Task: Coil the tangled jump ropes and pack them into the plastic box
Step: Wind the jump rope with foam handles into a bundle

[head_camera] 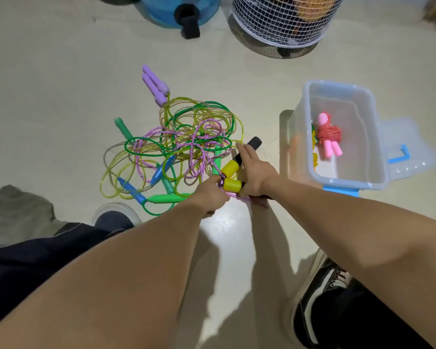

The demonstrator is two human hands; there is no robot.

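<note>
A tangle of jump ropes (186,137) lies on the floor: green, yellow-clear and pink braided cords with green, blue and purple handles (154,84). My right hand (253,172) grips two yellow-and-black handles (230,176) side by side. My left hand (212,197) pinches the pink braided cord (194,152) right at those handles. To the right stands the clear plastic box (378,157), holding a coiled red rope with pink handles (329,137).
The box's clear lid with a blue latch (400,154) lies behind the box. A blue water jug (181,8) and a white mesh basket (285,18) stand at the far side. My shoes (322,298) are on the floor near me.
</note>
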